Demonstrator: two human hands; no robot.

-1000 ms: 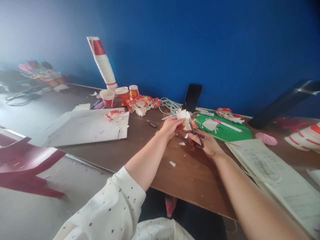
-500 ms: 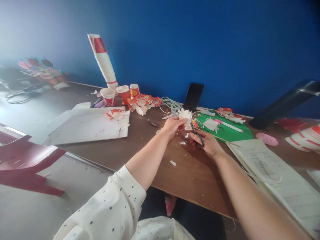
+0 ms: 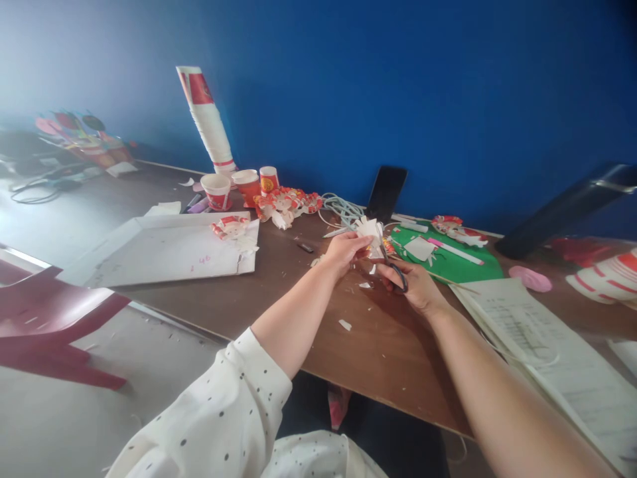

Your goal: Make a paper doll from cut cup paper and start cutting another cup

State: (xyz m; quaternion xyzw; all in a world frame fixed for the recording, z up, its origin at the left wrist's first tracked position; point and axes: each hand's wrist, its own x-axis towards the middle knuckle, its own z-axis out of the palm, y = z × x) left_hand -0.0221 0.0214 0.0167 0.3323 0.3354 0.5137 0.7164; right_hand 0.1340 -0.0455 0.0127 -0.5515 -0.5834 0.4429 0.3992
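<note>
My left hand [image 3: 348,250] pinches a white paper piece [image 3: 367,230] whose edge is cut into strips. My right hand [image 3: 417,285] grips a pair of scissors [image 3: 399,279] by its dark handles. The blades meet the paper's right side, though whether they are parted is too small to tell. Small white paper scraps [image 3: 345,324] lie on the brown table [image 3: 378,365] below my hands. Just behind them is a green sheet [image 3: 468,264] bearing a pink-and-white marker [image 3: 455,251] and a white paper piece [image 3: 419,248].
A dark phone [image 3: 387,192] leans on the blue wall beside a coiled cable [image 3: 343,209]. Paper cups [image 3: 215,192] and a tall leaning cup stack [image 3: 212,129] stand at back left. A white board [image 3: 149,255] lies left, written sheets [image 3: 542,338] and a black cylinder [image 3: 562,212] right.
Both hands keep almost the same place, with the scissors still at the paper. The scissor handles have shifted very slightly; the rest of the scene looks the same.
</note>
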